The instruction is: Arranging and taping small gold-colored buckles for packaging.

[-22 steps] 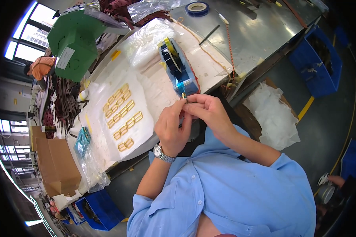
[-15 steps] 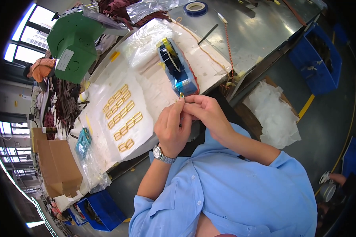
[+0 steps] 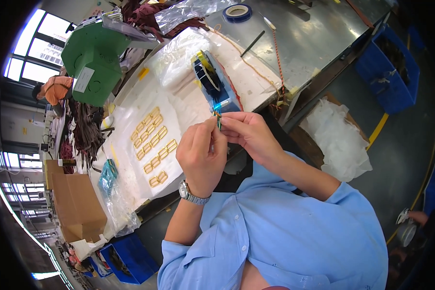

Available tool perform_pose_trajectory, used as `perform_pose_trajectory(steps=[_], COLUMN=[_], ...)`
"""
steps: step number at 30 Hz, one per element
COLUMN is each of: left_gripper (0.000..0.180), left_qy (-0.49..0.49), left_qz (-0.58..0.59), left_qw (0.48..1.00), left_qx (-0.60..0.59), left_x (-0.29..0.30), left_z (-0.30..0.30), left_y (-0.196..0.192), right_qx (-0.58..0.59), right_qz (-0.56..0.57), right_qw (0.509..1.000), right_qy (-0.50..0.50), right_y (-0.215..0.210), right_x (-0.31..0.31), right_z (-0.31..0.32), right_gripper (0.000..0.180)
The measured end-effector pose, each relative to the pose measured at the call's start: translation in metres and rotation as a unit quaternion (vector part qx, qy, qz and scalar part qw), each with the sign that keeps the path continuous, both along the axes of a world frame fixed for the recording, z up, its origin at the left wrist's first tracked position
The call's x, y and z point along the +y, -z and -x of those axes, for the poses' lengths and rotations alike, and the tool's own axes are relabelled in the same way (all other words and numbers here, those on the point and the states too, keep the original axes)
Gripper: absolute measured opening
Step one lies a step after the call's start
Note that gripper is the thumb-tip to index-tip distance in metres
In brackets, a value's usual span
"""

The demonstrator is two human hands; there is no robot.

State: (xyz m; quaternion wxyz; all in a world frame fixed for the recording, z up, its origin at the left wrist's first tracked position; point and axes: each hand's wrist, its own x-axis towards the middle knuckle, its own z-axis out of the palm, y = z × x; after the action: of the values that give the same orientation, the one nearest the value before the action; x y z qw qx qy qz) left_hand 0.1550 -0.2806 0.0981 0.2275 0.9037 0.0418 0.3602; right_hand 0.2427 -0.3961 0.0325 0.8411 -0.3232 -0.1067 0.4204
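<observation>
Pinched between fingertips of left hand (image 3: 201, 155) and right hand (image 3: 250, 135): a small thin piece (image 3: 219, 121), upright, too tiny to identify. Held just in front of a blue tape dispenser (image 3: 216, 86) on the white-covered bench (image 3: 188, 104), nearly touching its near end. Off to the left, well apart, rows of small gold frames (image 3: 153, 145).

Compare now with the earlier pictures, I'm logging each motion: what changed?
Almost nothing. Both hands, left hand and right hand, still pinch the small part by the blue tape dispenser, fingers barely shifted. The gold pieces on the white sheet lie unchanged.
</observation>
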Motion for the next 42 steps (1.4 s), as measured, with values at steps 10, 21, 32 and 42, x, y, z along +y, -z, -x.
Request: perform_pose_trajectory(steps=[10, 21, 32, 42], left_gripper=[0.007, 0.009, 0.010, 0.014], left_qy=[0.007, 0.056, 0.038, 0.069], left_qz=[0.126, 0.162, 0.275, 0.372], left_qw=[0.982, 0.960, 0.939, 0.895], left_qx=[0.143, 0.223, 0.204, 0.237], left_x=[0.011, 0.026, -0.009, 0.018], left_z=[-0.009, -0.027, 0.020, 0.060], left_y=[-0.002, -0.017, 0.039, 0.047], right_qx=[0.084, 0.030, -0.098, -0.260], right_qz=[-0.018, 0.021, 0.119, 0.185], right_qw=[0.996, 0.999, 0.988, 0.940], right_qy=[0.027, 0.013, 0.006, -0.123], right_y=[0.021, 0.032, 0.062, 0.026], right_x=[-0.001, 0.007, -0.044, -0.036], right_z=[0.019, -0.009, 0.022, 0.014], right_gripper=[0.030, 0.032, 0.027, 0.020])
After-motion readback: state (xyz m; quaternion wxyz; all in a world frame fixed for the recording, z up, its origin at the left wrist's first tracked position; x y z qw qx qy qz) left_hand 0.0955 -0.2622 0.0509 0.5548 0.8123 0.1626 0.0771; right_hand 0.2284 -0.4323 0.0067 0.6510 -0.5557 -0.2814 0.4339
